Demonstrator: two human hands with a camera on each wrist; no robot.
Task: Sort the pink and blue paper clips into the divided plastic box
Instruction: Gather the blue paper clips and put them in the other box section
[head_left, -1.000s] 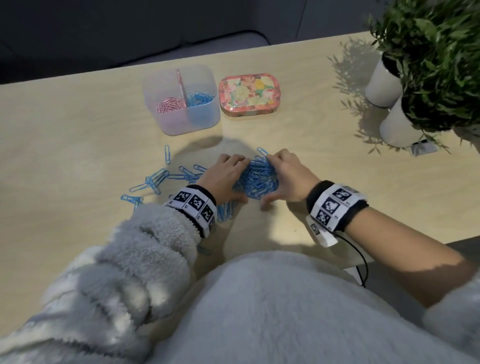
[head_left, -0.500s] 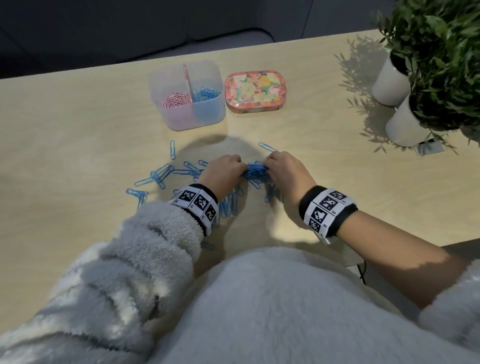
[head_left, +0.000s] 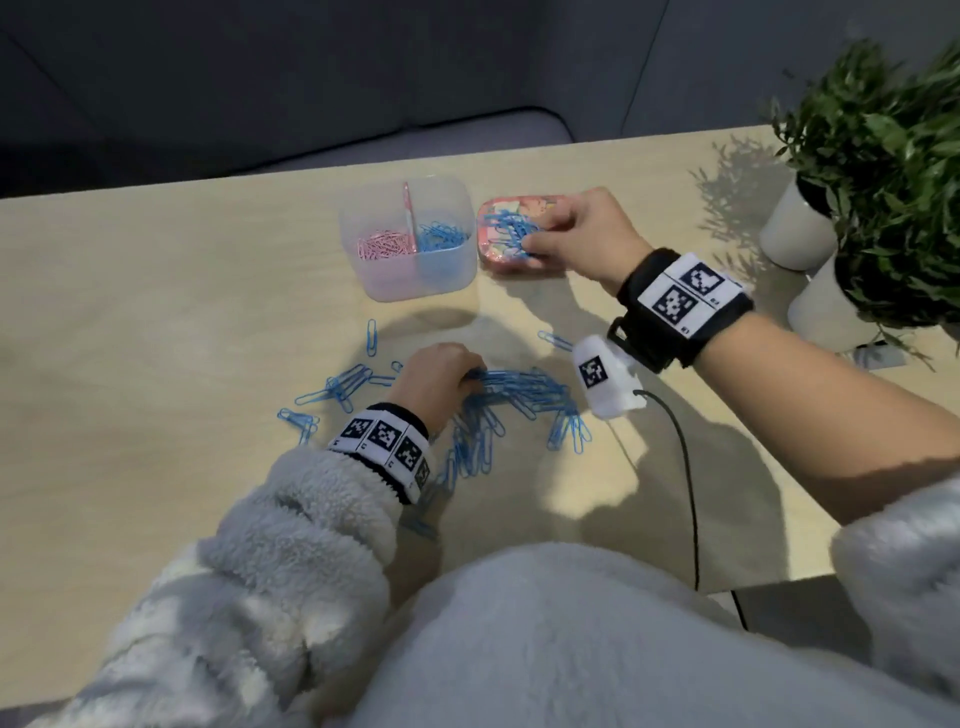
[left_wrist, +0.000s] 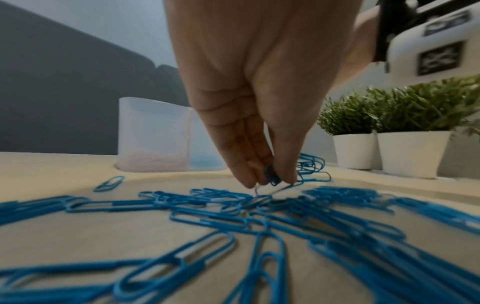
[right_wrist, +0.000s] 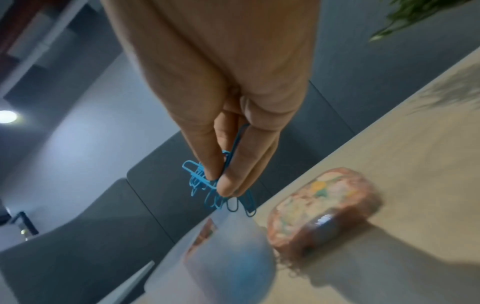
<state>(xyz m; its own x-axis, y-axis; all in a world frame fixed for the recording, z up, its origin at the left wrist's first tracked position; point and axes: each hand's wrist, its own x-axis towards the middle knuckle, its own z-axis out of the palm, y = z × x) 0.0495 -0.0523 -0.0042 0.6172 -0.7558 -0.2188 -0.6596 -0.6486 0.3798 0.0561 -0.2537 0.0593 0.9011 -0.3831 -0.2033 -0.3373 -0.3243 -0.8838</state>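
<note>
We count one divided plastic box (head_left: 415, 280), one floral tin (head_left: 498, 254), two white plant pots (head_left: 795, 239), two hands, and too many blue paper clips (head_left: 519, 395) to count.

- You work at a pale wooden table (head_left: 156, 322), its far edge against a dark sofa.
- The box (head_left: 384, 280) stands on it toward the far side, with a pink divider; pink clips lie in its left half, blue in its right.
- A floral tin (head_left: 501, 257) sits just beside the box, to its right.
- Loose blue clips (head_left: 519, 395) lie scattered on the wood near you, one dense heap in the middle and a few strays out to the left.
- Two white plant pots (head_left: 795, 234) stand at the right edge.
- A black cable (head_left: 688, 483) runs across the near right part.
</note>
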